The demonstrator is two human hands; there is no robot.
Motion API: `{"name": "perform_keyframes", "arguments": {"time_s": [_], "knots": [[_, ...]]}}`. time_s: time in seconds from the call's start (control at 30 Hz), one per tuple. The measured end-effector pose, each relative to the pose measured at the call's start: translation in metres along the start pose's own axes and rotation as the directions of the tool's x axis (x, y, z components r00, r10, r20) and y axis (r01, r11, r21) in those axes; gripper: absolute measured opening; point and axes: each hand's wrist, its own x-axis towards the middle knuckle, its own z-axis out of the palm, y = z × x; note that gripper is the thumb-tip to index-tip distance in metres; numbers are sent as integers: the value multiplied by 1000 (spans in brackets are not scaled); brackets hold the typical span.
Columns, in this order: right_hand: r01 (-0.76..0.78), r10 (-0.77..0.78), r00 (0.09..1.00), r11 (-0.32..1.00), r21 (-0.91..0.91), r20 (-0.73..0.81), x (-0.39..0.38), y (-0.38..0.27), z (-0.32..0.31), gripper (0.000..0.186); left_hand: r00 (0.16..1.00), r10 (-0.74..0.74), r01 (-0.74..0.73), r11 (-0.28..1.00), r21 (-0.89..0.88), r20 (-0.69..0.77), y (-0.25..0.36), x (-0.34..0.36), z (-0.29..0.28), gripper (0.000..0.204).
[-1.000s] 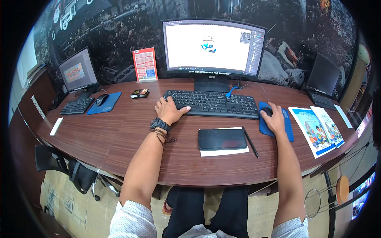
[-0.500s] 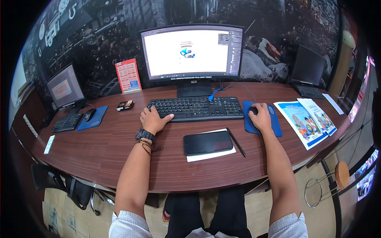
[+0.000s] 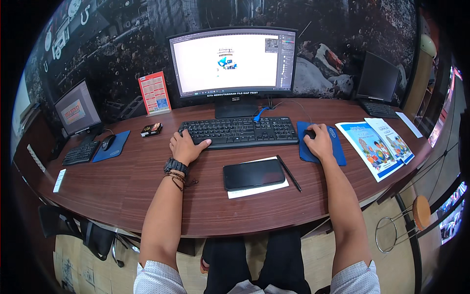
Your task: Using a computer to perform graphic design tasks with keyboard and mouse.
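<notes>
My left hand [image 3: 187,147] rests on the left end of a black keyboard [image 3: 245,131], fingers spread, with a watch and bracelets at its wrist. My right hand [image 3: 319,143] is curled over a black mouse [image 3: 309,134] on a blue mouse pad [image 3: 336,155]. Above the keyboard, a curved monitor [image 3: 249,63] shows a white canvas with a small blue graphic. Below the keyboard, a black phone [image 3: 252,174] lies on a white paper [image 3: 245,193], beside a black pen [image 3: 289,171].
The wooden desk [image 3: 117,196] holds side computers [image 3: 76,112] [image 3: 377,83], a red display card [image 3: 155,93], a small box [image 3: 151,130] and printed booklets [image 3: 362,147]. An office chair [image 3: 88,230] is at lower left, a round stool [image 3: 421,213] at lower right.
The whole view has shifted, with the desk and monitor appearing further left than a second ago. My hands stay on the keyboard and mouse; the graphic on the screen looks slightly different.
</notes>
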Motion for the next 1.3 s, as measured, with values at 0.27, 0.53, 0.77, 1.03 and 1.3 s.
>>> {"name": "perform_keyframes", "arguments": {"time_s": [0.27, 0.53, 0.77, 1.03, 1.3], "knots": [[-17, 17, 1000, 1000, 0, 20, -2, -7, -5, 33, 1000, 4, -4, 1000, -4, -10, 0, 0, 0, 108], [-21, 21, 1000, 1000, -12, 18, -1, -7, -6, 34, 1000, 9, -9, 1000, 9, -19, -1, 1, 2, 107], [-34, 34, 999, 999, -10, 23, -2, -8, -7, 35, 1000, 3, -3, 1000, 2, -2, 2, 0, -1, 107], [-13, 13, 1000, 1000, 6, 11, -2, -6, -6, 34, 1000, 0, 0, 1000, -8, 1, 2, -1, -1, 108], [-2, 2, 1000, 1000, -1, 8, -1, -5, -4, 33, 1000, 1, -1, 1000, 1, -17, 0, 0, 1, 107]]}}
